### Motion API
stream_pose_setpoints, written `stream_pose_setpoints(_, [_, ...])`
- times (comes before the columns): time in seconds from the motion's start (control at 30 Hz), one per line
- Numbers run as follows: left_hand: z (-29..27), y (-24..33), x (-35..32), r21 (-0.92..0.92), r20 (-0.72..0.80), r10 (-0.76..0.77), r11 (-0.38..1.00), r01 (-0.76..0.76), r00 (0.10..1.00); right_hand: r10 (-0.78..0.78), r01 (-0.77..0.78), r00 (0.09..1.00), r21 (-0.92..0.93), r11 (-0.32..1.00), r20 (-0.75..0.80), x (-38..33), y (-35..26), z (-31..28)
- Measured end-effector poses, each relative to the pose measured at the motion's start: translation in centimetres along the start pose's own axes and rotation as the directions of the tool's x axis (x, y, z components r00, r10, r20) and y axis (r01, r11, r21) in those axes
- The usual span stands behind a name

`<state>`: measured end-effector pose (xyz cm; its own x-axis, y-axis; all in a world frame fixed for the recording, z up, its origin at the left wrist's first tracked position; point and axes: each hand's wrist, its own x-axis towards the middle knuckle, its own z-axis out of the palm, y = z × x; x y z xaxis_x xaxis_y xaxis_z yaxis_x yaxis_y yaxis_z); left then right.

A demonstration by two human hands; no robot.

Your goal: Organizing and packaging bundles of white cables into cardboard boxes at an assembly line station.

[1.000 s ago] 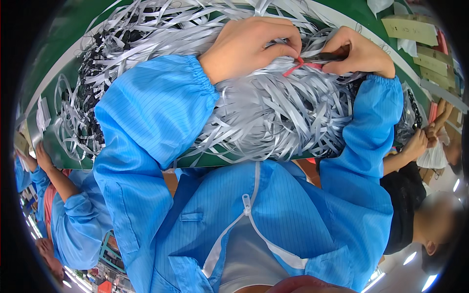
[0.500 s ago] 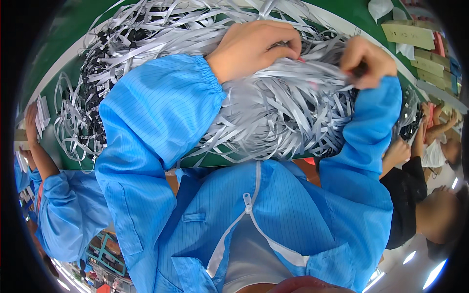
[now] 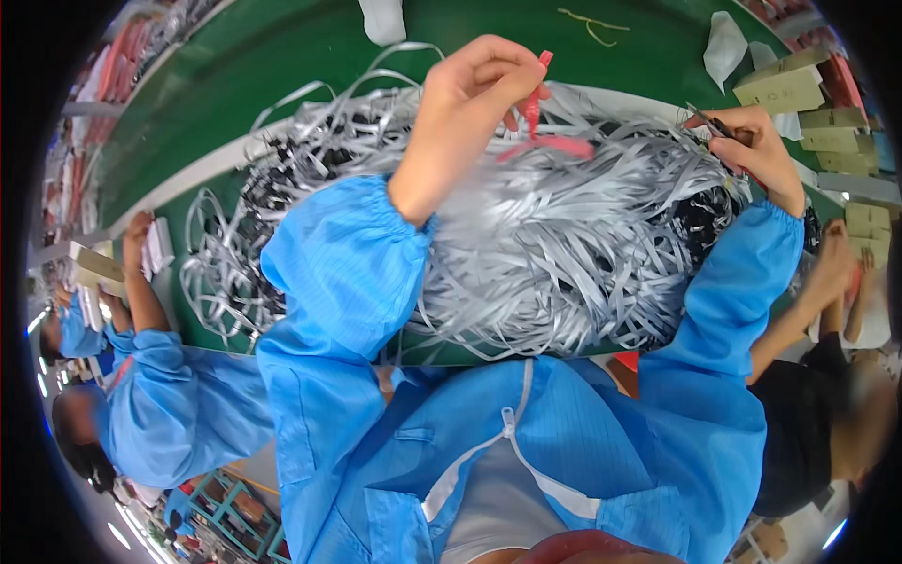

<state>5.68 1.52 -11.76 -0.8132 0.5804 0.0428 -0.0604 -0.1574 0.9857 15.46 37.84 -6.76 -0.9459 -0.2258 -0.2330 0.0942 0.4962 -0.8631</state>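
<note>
A large heap of silvery-grey flat straps (image 3: pixel 564 244) with black end pieces (image 3: pixel 268 183) lies before me. Above its far side, my left hand (image 3: pixel 474 108) is closed in a pinch on a thin red strip (image 3: pixel 534 108). That strip hangs from the fingertips, its lower end blurred over the straps. My right hand (image 3: pixel 761 155), at the heap's right end, is closed around a small dark pointed tool that looks like scissors (image 3: pixel 716 124). The tips point away to the far left. Its handle is mostly hidden in my palm.
The heap lies on a green table (image 3: pixel 282 56) crossed by a pale band. White bags (image 3: pixel 723 52) and a yellowish tie (image 3: pixel 592 28) lie at the far side. Cream boxes (image 3: pixel 785 89) stand at right. Co-workers sit on both sides, one in a blue sleeve (image 3: pixel 178 404).
My left hand has risen off the straps with the red strip, which is now drawn out and visible. My right hand has opened away from the heap's straps, showing the tool. The view has shifted.
</note>
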Motion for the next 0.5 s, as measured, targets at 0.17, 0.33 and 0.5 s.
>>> stream_pose_setpoints(0.17, [-2.6, 2.3, 6.9, 0.286, 0.144, 0.171, 0.936, -0.207, 0.975, 0.049, -0.059, 0.993, -0.087, 0.994, -0.109, -1.6, -0.8, -0.5])
stream_pose_setpoints(0.33, [-0.3, -0.8, 7.4, 0.823, 0.113, 0.268, 0.514, -0.241, 0.957, -0.005, -0.047, 0.961, -0.180, 0.983, -0.276, -1.7, -1.2, -1.2])
stream_pose_setpoints(0.5, [6.6, -3.4, 3.7, 0.663, 0.400, 0.305, 0.555, -0.503, 0.864, 0.171, -0.329, 0.831, -0.218, 0.919, -0.530, -2.3, -7.0, 1.0])
